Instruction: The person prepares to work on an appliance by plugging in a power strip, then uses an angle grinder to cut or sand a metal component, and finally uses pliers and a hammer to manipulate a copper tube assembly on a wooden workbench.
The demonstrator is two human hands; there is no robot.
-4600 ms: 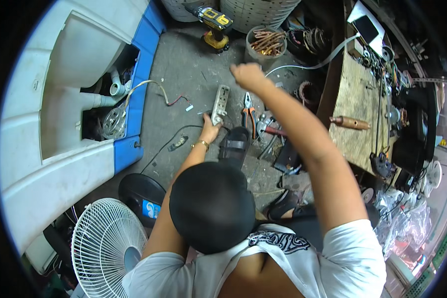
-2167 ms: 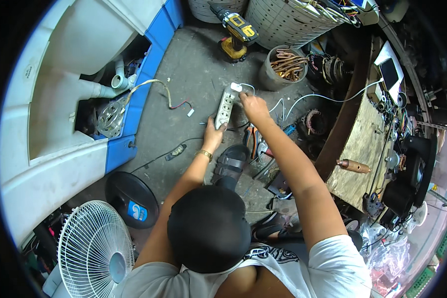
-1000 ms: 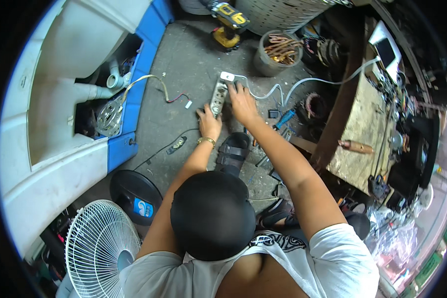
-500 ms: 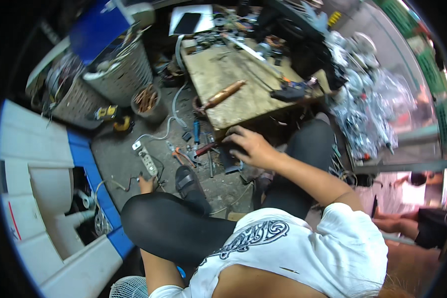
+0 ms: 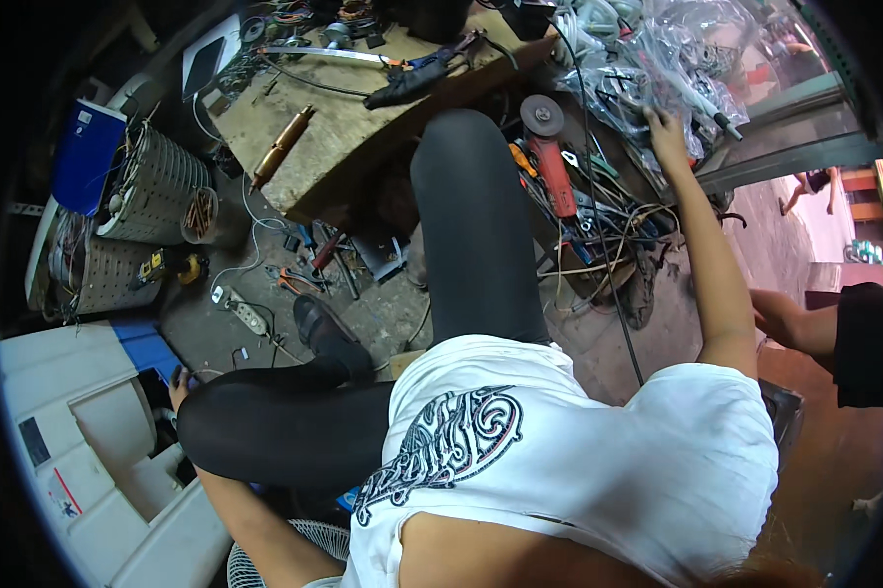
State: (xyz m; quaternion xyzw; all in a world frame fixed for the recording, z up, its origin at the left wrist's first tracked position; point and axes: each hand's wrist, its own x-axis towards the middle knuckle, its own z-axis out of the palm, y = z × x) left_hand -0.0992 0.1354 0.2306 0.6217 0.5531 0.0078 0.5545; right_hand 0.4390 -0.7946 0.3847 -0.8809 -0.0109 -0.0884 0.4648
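My right arm is stretched far out to the right. My right hand [image 5: 666, 137] is over the clear plastic bags [image 5: 708, 59], its visible fingers apart and nothing seen in them. A grey tube-like rod [image 5: 704, 106] lies among the bags beside it. Low at the left, my left hand [image 5: 179, 385] shows beyond my left knee, close to the white and blue casing [image 5: 79, 412]. Its fingers are small and partly hidden, so what they hold, if anything, is unclear. A red angle grinder [image 5: 551, 167] stands disc up among hand tools, between my right knee and right arm.
On the wooden workbench [image 5: 255, 127] lie a copper-coloured cylinder [image 5: 283, 147] and a black-handled tool [image 5: 412, 80]. A power strip [image 5: 243, 311], a yellow drill [image 5: 172, 267] and orange-handled pliers [image 5: 294, 281] are on the floor. A black cable [image 5: 598, 225] hangs across the right side. Another person's arm [image 5: 789, 318] shows at right.
My right hand has gone from the bench's front edge to the bags at the right. My left hand has moved away from the power strip toward the casing. The view has swung right.
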